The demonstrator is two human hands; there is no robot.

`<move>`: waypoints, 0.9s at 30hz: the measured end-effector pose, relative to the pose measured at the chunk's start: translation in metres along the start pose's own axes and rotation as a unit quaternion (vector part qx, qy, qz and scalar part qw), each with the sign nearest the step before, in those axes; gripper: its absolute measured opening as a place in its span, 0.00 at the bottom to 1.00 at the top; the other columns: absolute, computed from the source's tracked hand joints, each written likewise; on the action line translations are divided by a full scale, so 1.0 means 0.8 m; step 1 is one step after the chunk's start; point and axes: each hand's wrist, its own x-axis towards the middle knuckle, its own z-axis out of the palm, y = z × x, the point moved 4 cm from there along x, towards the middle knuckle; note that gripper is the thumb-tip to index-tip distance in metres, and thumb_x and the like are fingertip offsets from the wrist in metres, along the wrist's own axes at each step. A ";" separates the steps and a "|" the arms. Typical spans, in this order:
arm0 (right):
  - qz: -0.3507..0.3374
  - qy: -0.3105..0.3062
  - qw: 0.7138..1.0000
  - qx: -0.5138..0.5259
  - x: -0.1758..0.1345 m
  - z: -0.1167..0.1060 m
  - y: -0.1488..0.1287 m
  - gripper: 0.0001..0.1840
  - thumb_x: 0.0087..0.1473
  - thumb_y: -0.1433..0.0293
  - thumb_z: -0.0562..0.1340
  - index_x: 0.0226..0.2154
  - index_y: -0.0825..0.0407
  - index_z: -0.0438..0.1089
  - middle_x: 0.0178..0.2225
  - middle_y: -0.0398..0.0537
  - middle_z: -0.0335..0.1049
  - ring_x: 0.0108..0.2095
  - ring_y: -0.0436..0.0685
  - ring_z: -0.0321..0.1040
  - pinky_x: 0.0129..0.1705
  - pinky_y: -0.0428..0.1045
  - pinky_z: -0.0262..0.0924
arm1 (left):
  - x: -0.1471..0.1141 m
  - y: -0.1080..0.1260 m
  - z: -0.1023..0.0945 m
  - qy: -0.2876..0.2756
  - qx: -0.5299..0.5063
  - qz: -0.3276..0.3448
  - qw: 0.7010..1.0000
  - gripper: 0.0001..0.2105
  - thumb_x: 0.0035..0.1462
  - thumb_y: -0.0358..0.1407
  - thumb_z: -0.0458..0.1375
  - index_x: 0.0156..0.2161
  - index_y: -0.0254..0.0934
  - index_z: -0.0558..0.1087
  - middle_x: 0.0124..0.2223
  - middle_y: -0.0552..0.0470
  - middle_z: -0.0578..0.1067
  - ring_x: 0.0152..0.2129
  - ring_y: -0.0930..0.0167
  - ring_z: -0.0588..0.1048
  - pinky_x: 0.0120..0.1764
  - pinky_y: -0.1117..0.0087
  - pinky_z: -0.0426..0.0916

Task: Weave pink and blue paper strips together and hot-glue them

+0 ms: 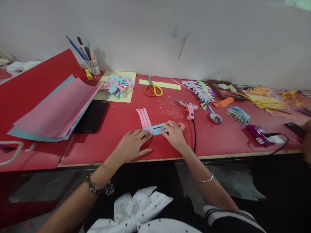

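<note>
Pink paper strips (143, 118) and light blue paper strips (157, 127) meet at a right angle on the red tabletop, the pink ones pointing away from me. My left hand (132, 144) lies flat with its fingers spread, fingertips pressing where the two colours cross. Over the right part of the blue strips, my right hand (175, 134) has its thumb and fingers bent in on a blue strip. Its fingertips partly cover the strips, so how they are joined there is hidden. A pink glue gun (190, 108) rests just beyond my right hand.
Scissors (153, 89) lie behind the strips, near a pile of cut paper (118, 84). Large paper sheets (55, 108) overlap a black phone (93, 118) at left. The glue gun's cord (195, 136) runs off the front edge. A purple power adapter (259, 135) sits at right.
</note>
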 end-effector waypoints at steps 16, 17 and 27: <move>-0.095 -0.058 0.992 0.062 -0.008 0.007 -0.031 0.19 0.55 0.71 0.48 0.49 0.50 0.61 0.52 0.52 0.60 0.53 0.59 0.55 0.55 0.65 0.31 | -0.001 -0.003 0.005 0.047 -0.038 0.014 0.998 0.23 0.57 0.48 0.43 0.51 0.36 0.65 0.51 0.46 0.68 0.52 0.62 0.60 0.53 0.57 0.55; -0.098 -0.061 0.991 0.065 -0.006 0.008 -0.032 0.18 0.55 0.71 0.48 0.49 0.49 0.61 0.52 0.52 0.60 0.53 0.59 0.55 0.55 0.66 0.31 | -0.001 -0.003 0.006 0.048 -0.038 0.013 0.998 0.22 0.57 0.47 0.43 0.50 0.36 0.65 0.51 0.46 0.68 0.52 0.62 0.61 0.53 0.57 0.55; -0.084 -0.052 0.992 0.083 -0.005 0.010 -0.033 0.17 0.54 0.71 0.49 0.46 0.50 0.63 0.50 0.54 0.61 0.52 0.60 0.56 0.54 0.65 0.34 | 0.000 -0.002 0.007 0.039 -0.062 0.021 0.997 0.21 0.57 0.43 0.45 0.51 0.34 0.64 0.52 0.42 0.65 0.49 0.64 0.64 0.52 0.59 0.57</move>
